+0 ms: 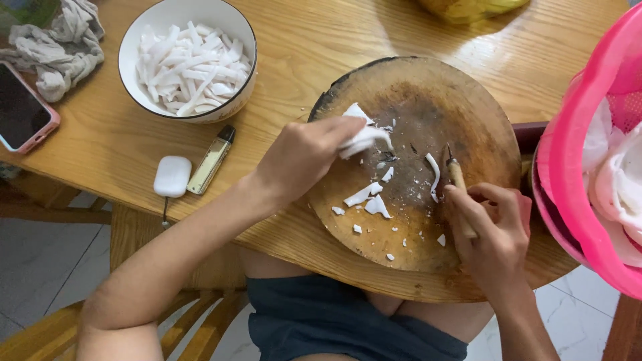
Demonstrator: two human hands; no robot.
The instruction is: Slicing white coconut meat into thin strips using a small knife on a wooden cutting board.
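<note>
White strips (364, 139) in left hand (302, 155)

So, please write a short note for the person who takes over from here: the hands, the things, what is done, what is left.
Left hand: holds a bunch of white strips over the round cutting board.
Right hand: grips a knife by its wooden handle, blade edge-on at the board's right side.
Done: the white bowl is full of cut strips.
Left: loose white pieces and crumbs on the board; more white pieces in the pink basket.
</note>
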